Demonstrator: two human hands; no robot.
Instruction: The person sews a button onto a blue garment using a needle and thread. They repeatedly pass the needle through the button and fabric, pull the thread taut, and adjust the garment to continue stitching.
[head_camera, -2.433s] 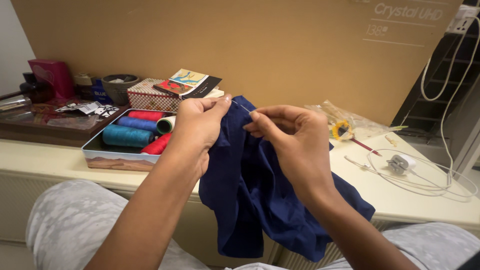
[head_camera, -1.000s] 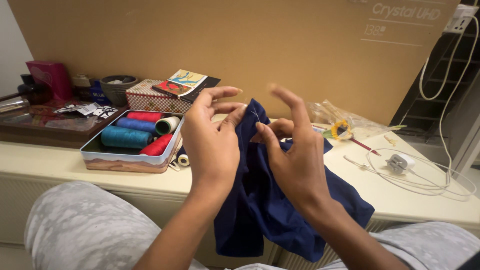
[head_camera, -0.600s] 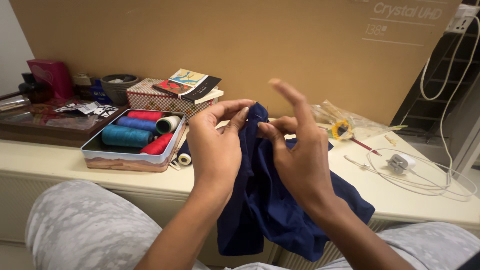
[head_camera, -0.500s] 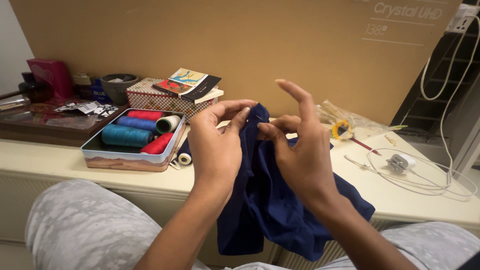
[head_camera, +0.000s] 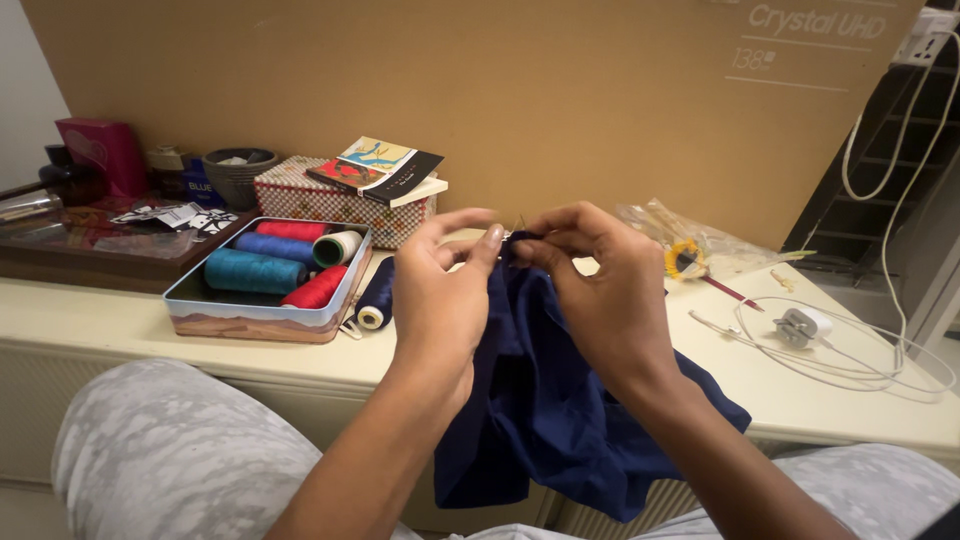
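Note:
A dark blue cloth (head_camera: 545, 400) hangs from both of my hands over the table's front edge. My left hand (head_camera: 440, 300) pinches its top fold between thumb and forefinger. My right hand (head_camera: 600, 290) meets it at the same fold, fingertips closed on a thin needle (head_camera: 520, 228) that pokes up out of the fabric. A dark blue thread spool (head_camera: 377, 295) lies on the cream table (head_camera: 120, 325) just left of my left hand.
An open tin (head_camera: 245, 315) holds blue, teal, red and cream thread spools. Behind it stand a patterned box (head_camera: 300, 195) with booklets, a grey bowl (head_camera: 238, 172) and a pink box (head_camera: 105, 150). To the right lie a white charger with cable (head_camera: 805, 325) and a plastic wrapper (head_camera: 690, 245). A cardboard sheet (head_camera: 500, 90) stands behind.
My right hand's raised fingers have come down and closed on the needle at the top fold. Both hands and the cloth have sunk slightly, uncovering the dark blue spool.

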